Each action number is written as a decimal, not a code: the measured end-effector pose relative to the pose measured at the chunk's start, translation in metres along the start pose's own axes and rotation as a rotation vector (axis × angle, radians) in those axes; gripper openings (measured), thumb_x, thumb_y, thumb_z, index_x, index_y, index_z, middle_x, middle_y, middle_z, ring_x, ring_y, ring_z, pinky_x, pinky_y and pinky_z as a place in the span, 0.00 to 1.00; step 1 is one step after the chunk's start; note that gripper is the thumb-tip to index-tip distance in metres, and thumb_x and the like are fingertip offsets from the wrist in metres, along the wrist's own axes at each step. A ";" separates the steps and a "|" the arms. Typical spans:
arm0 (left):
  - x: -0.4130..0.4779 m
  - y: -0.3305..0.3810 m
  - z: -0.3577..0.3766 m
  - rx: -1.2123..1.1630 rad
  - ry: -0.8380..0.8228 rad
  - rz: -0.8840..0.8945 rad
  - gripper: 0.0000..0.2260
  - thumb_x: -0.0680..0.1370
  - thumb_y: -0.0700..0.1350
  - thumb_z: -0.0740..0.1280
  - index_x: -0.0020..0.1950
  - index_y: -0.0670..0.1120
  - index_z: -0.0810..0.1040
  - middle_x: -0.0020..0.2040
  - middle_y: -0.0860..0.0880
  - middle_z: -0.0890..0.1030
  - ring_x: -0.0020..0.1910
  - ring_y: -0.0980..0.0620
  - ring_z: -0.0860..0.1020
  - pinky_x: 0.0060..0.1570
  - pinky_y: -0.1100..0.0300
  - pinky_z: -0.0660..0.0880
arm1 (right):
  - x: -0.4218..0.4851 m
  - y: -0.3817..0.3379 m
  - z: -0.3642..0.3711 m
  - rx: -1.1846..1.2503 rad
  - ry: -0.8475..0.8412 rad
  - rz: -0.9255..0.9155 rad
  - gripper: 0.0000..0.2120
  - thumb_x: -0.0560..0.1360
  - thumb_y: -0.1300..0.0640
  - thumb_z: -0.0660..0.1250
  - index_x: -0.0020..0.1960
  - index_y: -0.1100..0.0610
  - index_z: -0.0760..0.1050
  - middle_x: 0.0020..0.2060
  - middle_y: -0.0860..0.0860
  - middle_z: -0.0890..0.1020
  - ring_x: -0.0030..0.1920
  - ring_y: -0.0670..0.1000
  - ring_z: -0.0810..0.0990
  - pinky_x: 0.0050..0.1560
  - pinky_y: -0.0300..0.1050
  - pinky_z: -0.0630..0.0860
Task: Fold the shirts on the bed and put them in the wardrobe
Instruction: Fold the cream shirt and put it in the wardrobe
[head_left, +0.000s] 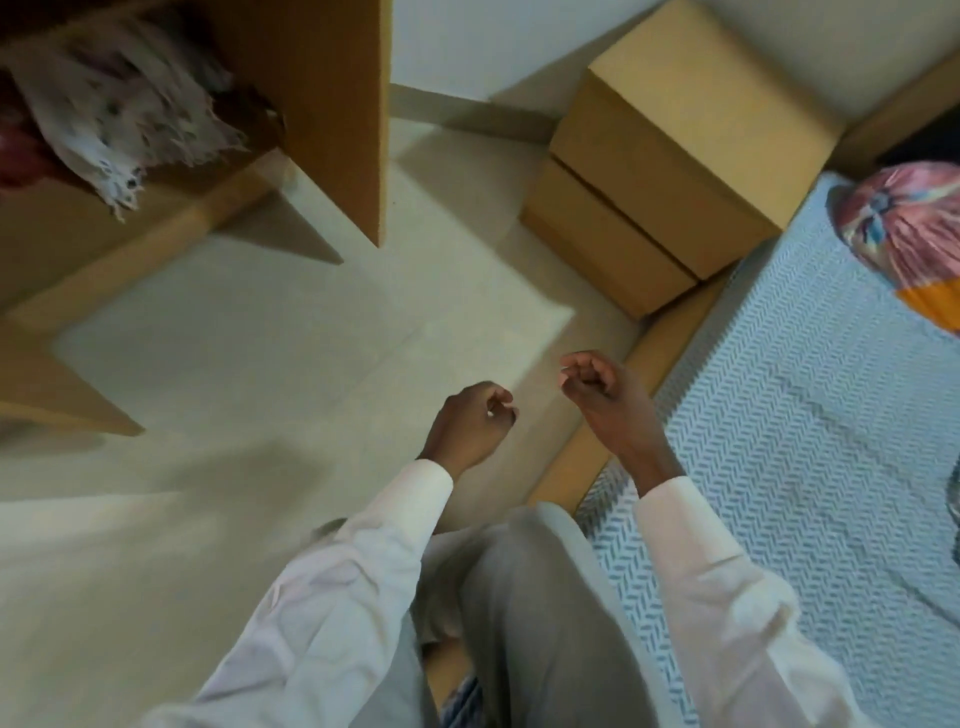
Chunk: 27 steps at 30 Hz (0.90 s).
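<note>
I log left hand (475, 421) and right hand (605, 395), both loosely curled and empty, near one bed (805, 389), one wardrobe (332, 104), two stacked boxes (691, 130).

The clothes (119, 119) in the wardrobe (332, 104) at far left are blurred and cut by the left edge. The colourful cloth (904, 234) at far right runs off the right edge, its kind unclear.

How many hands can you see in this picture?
2. The left hand hangs over the floor, fingers loosely curled, holding nothing. The right hand is beside it, near the edge of the bed, also empty. No other hands show.
</note>
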<state>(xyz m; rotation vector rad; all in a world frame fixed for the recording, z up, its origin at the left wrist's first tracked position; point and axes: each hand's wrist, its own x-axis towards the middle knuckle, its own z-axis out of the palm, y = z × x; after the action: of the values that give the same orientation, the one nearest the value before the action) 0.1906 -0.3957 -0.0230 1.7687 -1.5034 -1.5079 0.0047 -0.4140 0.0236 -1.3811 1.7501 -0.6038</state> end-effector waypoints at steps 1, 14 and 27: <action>0.009 0.004 0.012 0.014 0.001 0.030 0.09 0.75 0.49 0.69 0.54 0.50 0.81 0.53 0.53 0.83 0.55 0.53 0.79 0.58 0.57 0.74 | 0.000 0.017 -0.008 0.006 0.025 0.011 0.10 0.74 0.54 0.70 0.54 0.52 0.80 0.43 0.46 0.83 0.48 0.46 0.82 0.54 0.49 0.78; -0.033 0.118 0.266 0.409 -0.210 0.399 0.13 0.76 0.47 0.68 0.60 0.47 0.79 0.53 0.50 0.81 0.54 0.50 0.79 0.55 0.56 0.75 | -0.143 0.234 -0.212 0.142 0.195 0.179 0.13 0.75 0.49 0.72 0.59 0.50 0.78 0.51 0.48 0.83 0.51 0.47 0.82 0.45 0.41 0.77; -0.049 0.169 0.444 1.355 -0.438 0.532 0.39 0.71 0.55 0.74 0.76 0.47 0.59 0.72 0.42 0.66 0.67 0.41 0.71 0.65 0.47 0.68 | -0.171 0.400 -0.383 -0.268 0.335 0.462 0.27 0.77 0.56 0.68 0.73 0.62 0.67 0.75 0.60 0.64 0.73 0.59 0.67 0.69 0.49 0.65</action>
<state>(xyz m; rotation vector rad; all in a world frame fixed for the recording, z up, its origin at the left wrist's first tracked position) -0.2689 -0.2642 -0.0230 1.2368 -3.3423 -0.5184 -0.5235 -0.1791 -0.0207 -1.0238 2.3969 -0.3658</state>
